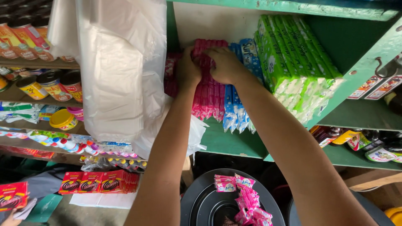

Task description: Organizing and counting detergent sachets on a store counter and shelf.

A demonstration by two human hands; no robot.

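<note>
Pink sachet strips [208,90] hung on the green shelf [228,140], pinched at their tops by both left hand [188,69] and right hand [226,65]; blue sachets [234,109] hung just right of the grip. Below it, more pink sachets [245,201] lay unshelved on a black lid [201,201].

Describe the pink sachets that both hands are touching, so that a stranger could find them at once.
Look at the green shelf in the middle. The pink sachets hang there in strips, under the left hand and the right hand. Blue sachets and green packs stand to their right; only these are pink.
</note>
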